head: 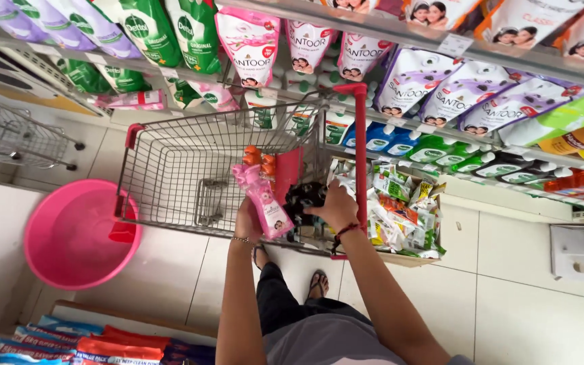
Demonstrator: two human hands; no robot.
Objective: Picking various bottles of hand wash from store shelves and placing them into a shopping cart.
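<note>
My left hand (247, 221) grips a pink bottle (263, 201) with a flower print and holds it over the near end of a wire shopping trolley (184, 169). My right hand (336, 206) rests on the trolley's child-seat end beside the red handle bar (360, 152), fingers closed on a black item (303, 197). Orange bottles (259, 160) and a pink pack (288, 172) lie in the trolley just beyond the pink bottle.
Shelves of refill pouches and bottles (441, 88) run along the top. A box of small sachets (403, 209) sits right of the trolley. A pink plastic tub (69, 233) stands on the tiled floor at left, another wire trolley (8, 132) beyond it. Packs (96, 341) lie at bottom left.
</note>
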